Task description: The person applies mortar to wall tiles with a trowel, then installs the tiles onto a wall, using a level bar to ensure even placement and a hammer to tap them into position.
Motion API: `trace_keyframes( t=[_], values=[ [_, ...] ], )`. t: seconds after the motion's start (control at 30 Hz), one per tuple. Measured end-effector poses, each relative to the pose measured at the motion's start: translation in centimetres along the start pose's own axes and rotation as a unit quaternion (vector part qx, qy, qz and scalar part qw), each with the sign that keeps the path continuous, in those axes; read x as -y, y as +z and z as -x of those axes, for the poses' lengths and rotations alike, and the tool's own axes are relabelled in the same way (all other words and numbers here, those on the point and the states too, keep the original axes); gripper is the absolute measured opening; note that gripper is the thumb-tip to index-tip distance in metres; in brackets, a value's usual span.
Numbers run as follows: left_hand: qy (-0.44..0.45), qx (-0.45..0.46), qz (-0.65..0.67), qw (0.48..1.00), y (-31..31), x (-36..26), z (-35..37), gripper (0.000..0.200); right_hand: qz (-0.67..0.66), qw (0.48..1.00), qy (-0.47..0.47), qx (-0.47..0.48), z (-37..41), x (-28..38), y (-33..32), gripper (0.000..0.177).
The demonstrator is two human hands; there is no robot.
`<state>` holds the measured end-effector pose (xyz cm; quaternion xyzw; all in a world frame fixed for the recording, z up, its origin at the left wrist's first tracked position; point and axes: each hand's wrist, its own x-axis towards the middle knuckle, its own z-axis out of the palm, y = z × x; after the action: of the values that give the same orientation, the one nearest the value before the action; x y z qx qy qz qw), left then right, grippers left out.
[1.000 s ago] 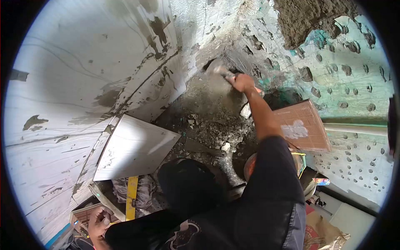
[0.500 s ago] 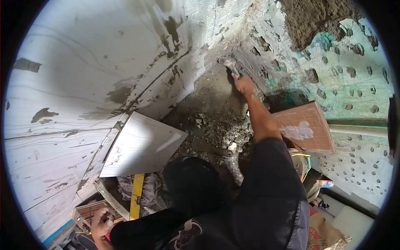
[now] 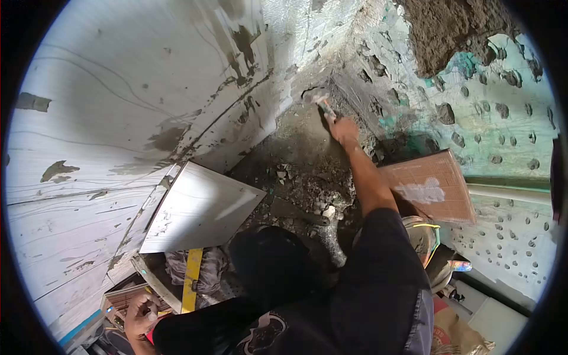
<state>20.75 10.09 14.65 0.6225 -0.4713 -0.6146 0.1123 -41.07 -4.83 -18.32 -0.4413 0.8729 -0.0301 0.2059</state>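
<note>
My right hand [image 3: 345,131] is closed round the handle of a small tool [image 3: 325,108], which looks like a trowel or hammer. Its pale head lies against the grey mortar [image 3: 297,127] in the corner between two walls. At the lower left, my left hand [image 3: 141,313] rests beside my knee with fingers curled; whether it holds anything is hidden. A white tile [image 3: 201,207] leans on the left wall, and a brown-backed tile [image 3: 435,184] stands right of my forearm.
Rubble [image 3: 290,174] covers the floor ahead of my knee. A yellow level [image 3: 192,278] crosses a grey bag [image 3: 213,269]. A bucket [image 3: 419,236] stands at the right, with a paper sack [image 3: 458,328] below it. The right wall [image 3: 485,112] is pitted.
My right hand and the tool have moved slightly left and down. My left hand has shifted a little left.
</note>
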Motion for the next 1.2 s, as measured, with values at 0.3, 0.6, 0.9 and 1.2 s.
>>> trace_keyframes(
  t=[0.3,0.6,0.9,1.2],
  values=[
    [-0.030,-0.012,0.003,0.999,0.0,1.9,-0.2,0.049,0.044,0.998,-0.036,-0.010,-2.7,-1.8,-4.1,0.071],
    [-0.049,0.014,0.015,0.999,0.6,0.9,-1.5,0.052,0.081,0.985,-0.151,-0.004,1.6,0.2,-4.8,0.069],
    [-0.021,0.014,0.013,1.000,-0.3,1.8,-0.9,0.054,0.027,0.998,-0.050,-0.005,1.5,0.6,-4.3,0.071],
    [0.013,0.034,0.014,0.999,0.2,0.7,-1.4,0.049,-0.040,0.999,0.034,0.014,-0.8,-0.5,-1.1,0.069]
  ],
)
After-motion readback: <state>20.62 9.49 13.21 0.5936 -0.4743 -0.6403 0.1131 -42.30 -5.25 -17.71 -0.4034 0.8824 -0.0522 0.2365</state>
